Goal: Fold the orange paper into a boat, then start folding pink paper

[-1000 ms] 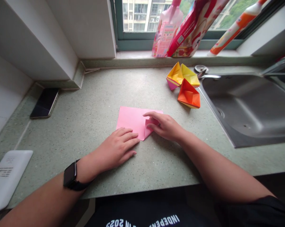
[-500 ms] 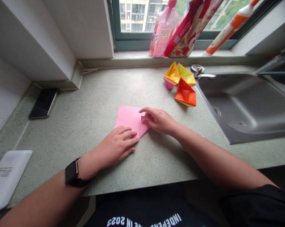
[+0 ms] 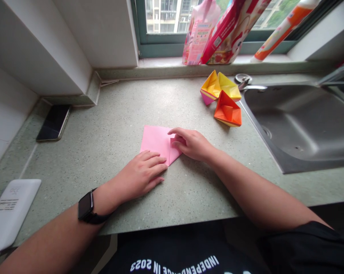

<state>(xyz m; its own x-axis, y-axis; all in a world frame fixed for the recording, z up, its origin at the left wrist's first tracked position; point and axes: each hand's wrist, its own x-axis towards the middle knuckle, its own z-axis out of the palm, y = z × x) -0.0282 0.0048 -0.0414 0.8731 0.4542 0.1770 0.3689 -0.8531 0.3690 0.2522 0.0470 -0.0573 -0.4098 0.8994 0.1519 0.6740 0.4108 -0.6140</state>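
Note:
A sheet of pink origami paper (image 3: 156, 139) lies on the counter with its right corner folded over into a flap. My left hand (image 3: 144, 171) rests flat on its lower edge, fingers stretched out and side by side. At the right edge, my right hand (image 3: 193, 144) has its fingers bent around the folded flap, the index finger reaching over the top and the thumb on the flap. Part of the fold is hidden under these fingers. Beyond the right hand sit folded paper pieces, an orange one (image 3: 228, 110) in front of a yellow-and-pink one (image 3: 211, 86).
A steel sink (image 3: 309, 125) is set into the counter (image 3: 103, 125) on the right. At the left lie a phone (image 3: 54, 122) and a white power bank (image 3: 13, 213). Along the windowsill stand a pink pouch (image 3: 200, 42), a red bag (image 3: 231, 34) and an orange-white tube (image 3: 283, 32).
The camera view has shifted slightly. Both hands stay in almost the same place on the pink paper, and the fold looks the same.

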